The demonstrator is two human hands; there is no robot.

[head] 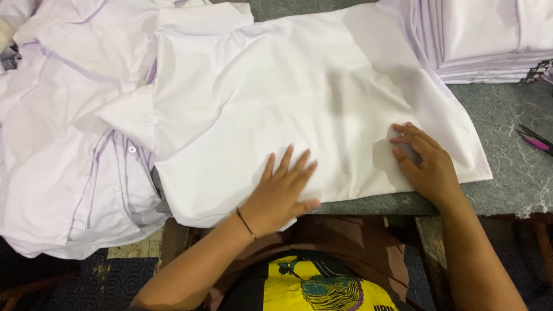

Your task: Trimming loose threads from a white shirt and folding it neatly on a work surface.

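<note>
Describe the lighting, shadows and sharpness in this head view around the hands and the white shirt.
Head view: even overhead light, no glare on the white shirt; soft shadows beside the right hand and under the left hand; both hands and the folded stack look sharp; the floor below the grey table is dark.

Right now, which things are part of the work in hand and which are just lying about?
In hand:
- white shirt, spread flat on the grey table
- left hand, pressed flat on its near edge
- right hand, flat on its right part

Lying about:
- heap of loose shirts at left
- stack of folded shirts, far right
- pink-handled snips at the right edge
</note>
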